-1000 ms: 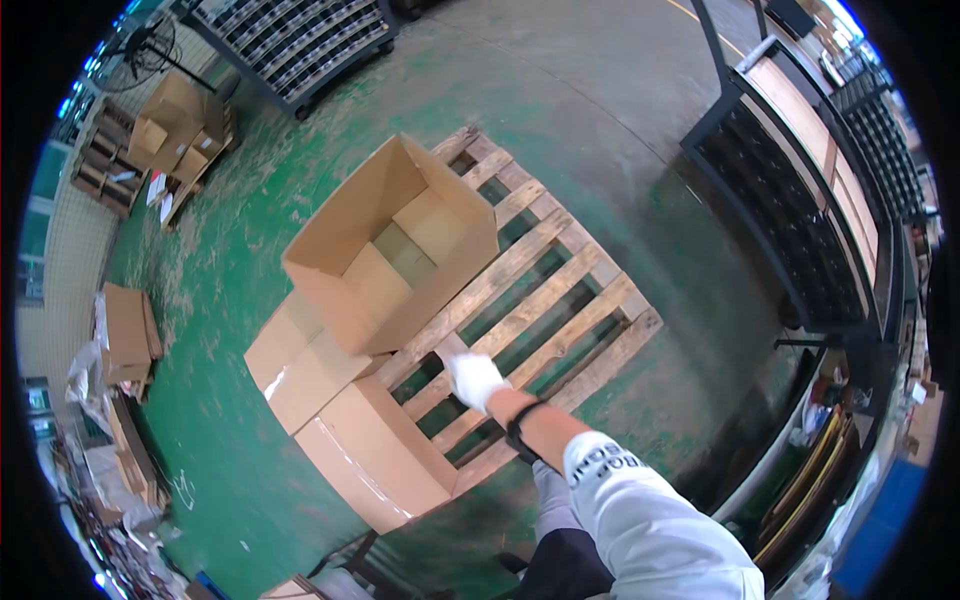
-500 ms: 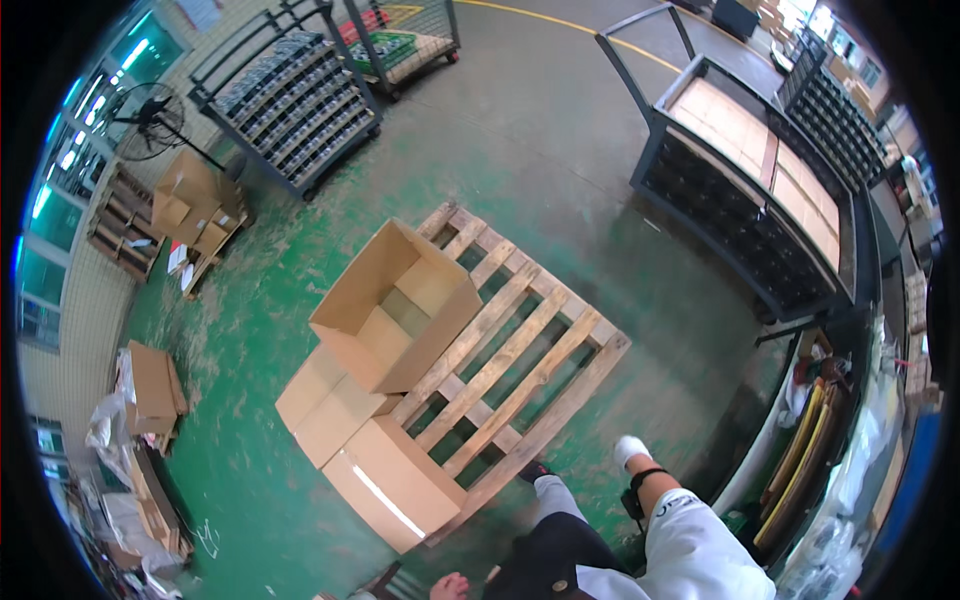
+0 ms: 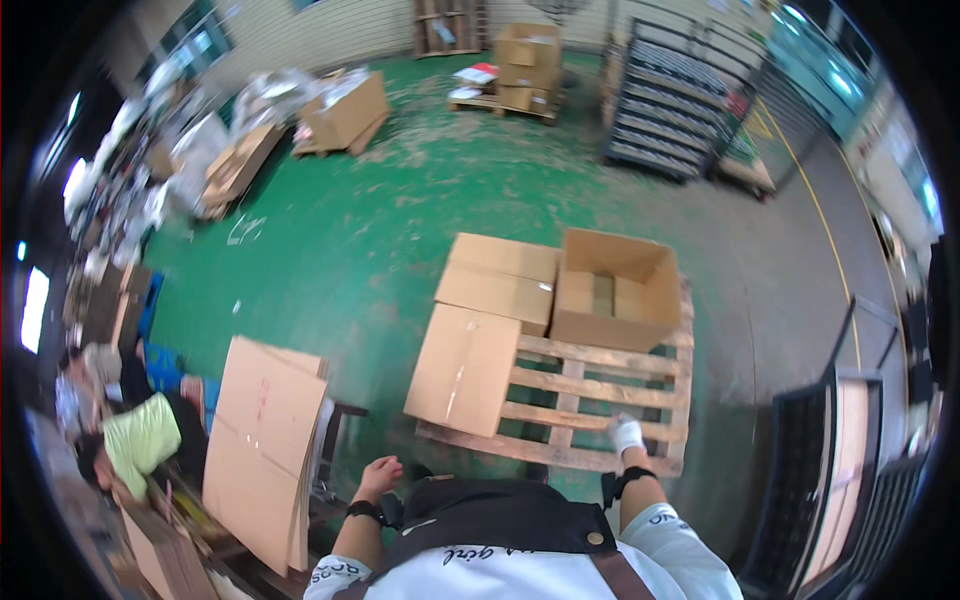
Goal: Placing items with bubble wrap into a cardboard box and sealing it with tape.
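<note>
Green floor (image 3: 300, 260) lies beneath a wooden pallet (image 3: 620, 389) at the wearer's twelve o'clock. I see two closed cartons (image 3: 462, 370) on it at eleven, an open-topped carton (image 3: 612, 330) at one. White-gloved right hand (image 3: 626, 434), at two, is over the pallet, its grip unclear; bare left hand (image 3: 380, 475), at ten, half-curled, holds nothing visible.

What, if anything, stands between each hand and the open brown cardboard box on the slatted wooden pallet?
Nothing visible blocks the white-gloved right hand: only slats of the wooden pallet lie between it and the open brown cardboard box. For the bare left hand, the nearer closed brown cardboard box lies across the direct line.
</note>
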`<state>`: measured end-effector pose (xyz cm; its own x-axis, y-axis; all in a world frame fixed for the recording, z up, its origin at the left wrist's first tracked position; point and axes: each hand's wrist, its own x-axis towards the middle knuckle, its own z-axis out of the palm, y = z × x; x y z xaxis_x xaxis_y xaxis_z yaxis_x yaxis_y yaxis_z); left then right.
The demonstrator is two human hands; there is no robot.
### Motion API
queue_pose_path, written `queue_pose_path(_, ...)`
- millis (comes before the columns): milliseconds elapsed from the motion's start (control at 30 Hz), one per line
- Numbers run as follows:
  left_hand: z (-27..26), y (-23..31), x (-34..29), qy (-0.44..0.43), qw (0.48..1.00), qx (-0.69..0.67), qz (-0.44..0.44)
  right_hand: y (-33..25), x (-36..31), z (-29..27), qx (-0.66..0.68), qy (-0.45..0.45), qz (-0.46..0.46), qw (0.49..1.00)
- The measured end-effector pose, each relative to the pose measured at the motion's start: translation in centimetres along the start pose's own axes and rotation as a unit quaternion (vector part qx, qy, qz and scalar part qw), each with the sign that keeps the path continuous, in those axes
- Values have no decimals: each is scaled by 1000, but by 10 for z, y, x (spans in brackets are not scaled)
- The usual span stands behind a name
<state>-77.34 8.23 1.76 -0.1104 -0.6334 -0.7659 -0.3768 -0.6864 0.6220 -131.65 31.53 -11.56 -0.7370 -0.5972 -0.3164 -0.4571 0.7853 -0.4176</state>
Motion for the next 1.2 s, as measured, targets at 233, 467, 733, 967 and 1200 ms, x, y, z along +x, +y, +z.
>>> queue_pose_path(233,-236,-199,-12,90,967,-237,-26,-234,-68,98,-148,-292,-157,932)
queue_pose_path(467,-404,-243,-31,344,861,-327,-182,-406,-119,165,173,-403,-53,897)
queue_pose_path(733,-381,-80,92,205,970,-45,-126,-431,-54,126,-236,-315,-78,916)
queue_pose_path(967,-313,-28,170,111,973,40,-198,-502,44,121,-144,-344,-54,926)
queue_pose_path(1200,-345,8,265,-118,934,192,-277,-536,230,114,-267,-345,-150,887)
